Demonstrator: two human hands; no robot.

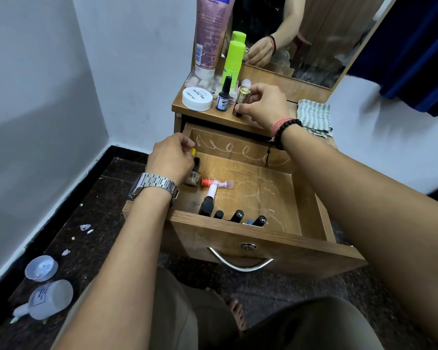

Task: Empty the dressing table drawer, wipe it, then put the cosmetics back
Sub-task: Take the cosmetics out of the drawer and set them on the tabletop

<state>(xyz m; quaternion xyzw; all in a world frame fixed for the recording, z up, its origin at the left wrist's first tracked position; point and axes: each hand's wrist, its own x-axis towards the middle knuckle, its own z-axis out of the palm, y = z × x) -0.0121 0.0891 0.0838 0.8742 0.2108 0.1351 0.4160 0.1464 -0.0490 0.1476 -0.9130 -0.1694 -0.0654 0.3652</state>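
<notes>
Drawer (238, 231): pulled out, chalky scrawls on its floor; black-capped tubes (238, 215) stand against the front wall, an orange-capped tube (216, 183) lies mid-floor.
Left hand (171, 157): inside the drawer's left rear corner, fingers curled narrow around a small yellow-tipped item (193, 151); just above a nail polish bottle (194, 174).
Right hand (263, 107): over the table top (202, 114), fingers pinched on a small dark bottle (237, 111) standing there.
Table top, further back: white jar (197, 98), blue-labelled bottle (223, 96), clear bottle (243, 90), green bottle (234, 60), pink Vaseline tube (211, 34).
Striped cloth (314, 117): right end of the top.

Left hand (171, 157) fingers curled downward, right hand (262, 104) fingers pinched
</notes>
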